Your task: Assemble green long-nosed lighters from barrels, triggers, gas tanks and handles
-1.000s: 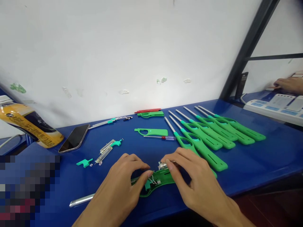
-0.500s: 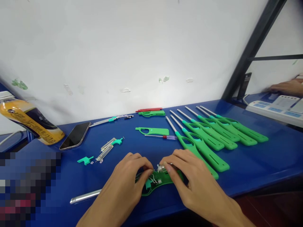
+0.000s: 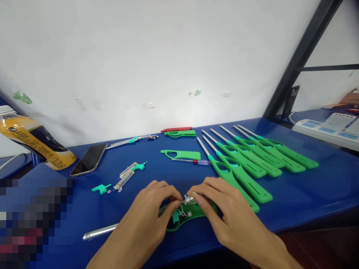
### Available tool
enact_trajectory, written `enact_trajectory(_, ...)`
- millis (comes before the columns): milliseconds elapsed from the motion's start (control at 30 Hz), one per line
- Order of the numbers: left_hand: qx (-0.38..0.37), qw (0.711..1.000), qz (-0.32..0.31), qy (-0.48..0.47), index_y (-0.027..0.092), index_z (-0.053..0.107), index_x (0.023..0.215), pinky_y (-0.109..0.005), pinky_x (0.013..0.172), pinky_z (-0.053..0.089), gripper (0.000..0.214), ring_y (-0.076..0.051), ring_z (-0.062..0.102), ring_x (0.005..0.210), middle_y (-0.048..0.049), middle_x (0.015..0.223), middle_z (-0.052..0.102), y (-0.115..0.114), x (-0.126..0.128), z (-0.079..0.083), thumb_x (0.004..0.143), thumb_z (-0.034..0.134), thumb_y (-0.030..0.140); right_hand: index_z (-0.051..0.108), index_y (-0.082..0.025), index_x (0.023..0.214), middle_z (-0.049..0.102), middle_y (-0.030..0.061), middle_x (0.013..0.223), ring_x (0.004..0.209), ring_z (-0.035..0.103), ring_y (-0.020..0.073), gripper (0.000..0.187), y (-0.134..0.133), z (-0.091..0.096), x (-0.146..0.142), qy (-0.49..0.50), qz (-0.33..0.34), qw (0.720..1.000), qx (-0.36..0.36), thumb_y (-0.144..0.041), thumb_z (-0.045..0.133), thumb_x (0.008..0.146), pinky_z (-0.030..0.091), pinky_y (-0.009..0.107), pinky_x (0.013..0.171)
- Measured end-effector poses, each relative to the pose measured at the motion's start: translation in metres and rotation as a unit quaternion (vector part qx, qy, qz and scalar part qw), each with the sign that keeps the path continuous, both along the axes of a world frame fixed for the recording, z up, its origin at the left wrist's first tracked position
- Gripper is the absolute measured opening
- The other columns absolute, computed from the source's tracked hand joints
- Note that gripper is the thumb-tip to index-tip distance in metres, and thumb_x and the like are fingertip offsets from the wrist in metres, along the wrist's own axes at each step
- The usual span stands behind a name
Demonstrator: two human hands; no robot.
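An opened green gas lighter (image 3: 198,212) lies near the table's front edge, its silver barrel (image 3: 101,231) pointing left. Inside the casing show a teal trigger (image 3: 175,216) and white wires (image 3: 182,211). Over the casing, my right hand (image 3: 227,209) is closed on a clear plastic fuel tank (image 3: 190,199), whose valve end sticks out leftward. Just left of that end, my left hand (image 3: 151,209) pinches thumb to forefinger; whatever lies between the tips is too small to name. My fingers hide part of the casing.
Several assembled green lighters (image 3: 246,164) lie at right. Behind my hands are a green half casing (image 3: 185,155), a screwdriver (image 3: 200,162) and red casing parts (image 3: 176,130). Leftward are loose teal and clear parts (image 3: 127,175), a phone (image 3: 89,160) and a bottle (image 3: 39,140).
The clear fuel tank has shifted slightly left, closer to my left fingertips. Both hands keep nearly the same pose. Another person's hand at the far right has left the view.
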State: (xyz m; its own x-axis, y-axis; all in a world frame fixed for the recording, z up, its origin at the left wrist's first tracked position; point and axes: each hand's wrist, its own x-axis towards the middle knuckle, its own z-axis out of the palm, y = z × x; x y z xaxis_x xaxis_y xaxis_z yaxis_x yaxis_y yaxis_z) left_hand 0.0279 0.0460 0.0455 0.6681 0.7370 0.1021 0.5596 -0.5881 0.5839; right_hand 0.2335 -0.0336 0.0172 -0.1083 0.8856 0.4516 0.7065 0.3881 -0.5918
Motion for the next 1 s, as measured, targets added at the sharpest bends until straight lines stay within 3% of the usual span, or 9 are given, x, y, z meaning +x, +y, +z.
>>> enact_trajectory(333,-0.018,1.0,0.009,0.014,0.028,0.068,0.09,-0.034,0.083,0.042,0.023,-0.019,0.062,0.085,0.0036,0.088,0.07,-0.0014,0.0018,0.0064,0.101,0.05,0.02,0.067,-0.031,0.117,0.076,-0.0015,0.114,0.108,0.069,0.0219,0.022,0.0004,-0.0042,0.0012,-0.023,-0.008,1.0,0.017,-0.022,0.048,0.112,0.049,0.04,0.093)
enact_trajectory(500,-0.015,0.999,0.043,0.014,0.029,0.069,0.093,-0.036,0.082,0.042,0.022,-0.022,0.063,0.089,0.0018,0.093,0.072,-0.0036,0.002,0.0053,0.103,0.05,0.027,0.068,-0.031,0.118,0.078,-0.0025,0.112,0.106,0.07,0.021,0.02,-0.0001,-0.0026,0.0009,-0.017,-0.011,0.999,0.032,-0.022,0.051,0.111,0.049,0.039,0.093)
enact_trajectory(700,-0.022,0.999,0.041,0.023,0.029,0.07,0.094,-0.037,0.08,0.042,0.022,-0.023,0.062,0.086,0.0017,0.091,0.072,-0.0033,0.0022,0.0073,0.102,0.049,0.03,0.069,-0.029,0.121,0.076,-0.0006,0.103,0.096,0.07,0.0201,0.021,0.0014,-0.0016,0.0006,-0.007,0.006,0.999,0.031,-0.022,0.051,0.111,0.049,0.038,0.089)
enact_trajectory(1000,0.031,0.999,0.026,-0.022,0.028,0.07,0.088,-0.033,0.075,0.042,0.023,-0.02,0.063,0.079,0.003,0.083,0.071,-0.0006,0.0023,0.0005,0.1,0.051,0.022,0.069,-0.029,0.126,0.075,0.001,0.103,0.092,0.068,0.0198,0.024,0.003,-0.0029,0.0037,-0.012,0.021,0.999,0.04,-0.022,0.05,0.112,0.049,0.037,0.084)
